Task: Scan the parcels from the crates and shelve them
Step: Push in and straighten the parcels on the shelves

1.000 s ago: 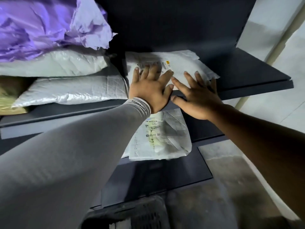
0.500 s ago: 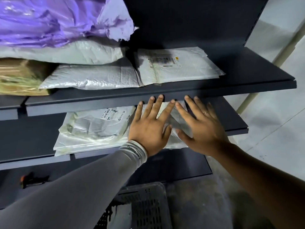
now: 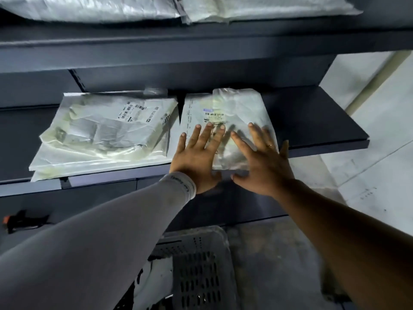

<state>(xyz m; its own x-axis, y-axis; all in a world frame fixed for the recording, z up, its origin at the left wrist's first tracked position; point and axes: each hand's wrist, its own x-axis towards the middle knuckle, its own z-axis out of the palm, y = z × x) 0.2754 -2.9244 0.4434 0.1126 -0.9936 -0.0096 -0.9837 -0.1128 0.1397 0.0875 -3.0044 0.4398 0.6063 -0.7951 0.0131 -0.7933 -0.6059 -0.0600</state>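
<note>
A white plastic parcel (image 3: 232, 110) with a barcode label lies on the dark lower shelf (image 3: 312, 121), its near edge at the shelf's front lip. My left hand (image 3: 197, 159) lies flat on its near left part, fingers straight and spread. My right hand (image 3: 261, 162), with a ring on one finger, rests flat on its near right part. To the left on the same shelf lies a crumpled white parcel stack (image 3: 105, 133) with printed labels.
The shelf above (image 3: 156, 41) carries more white parcels (image 3: 93, 7). A grey perforated crate (image 3: 199, 265) with a white parcel inside stands on the floor below my arms. A small black and orange object (image 3: 17, 220) lies at the lower left. Pale floor lies to the right.
My hands left the parcel on the upper shelf and came down to the lower shelf, where both now lie flat on the right-hand parcel. My view has dropped with them.
</note>
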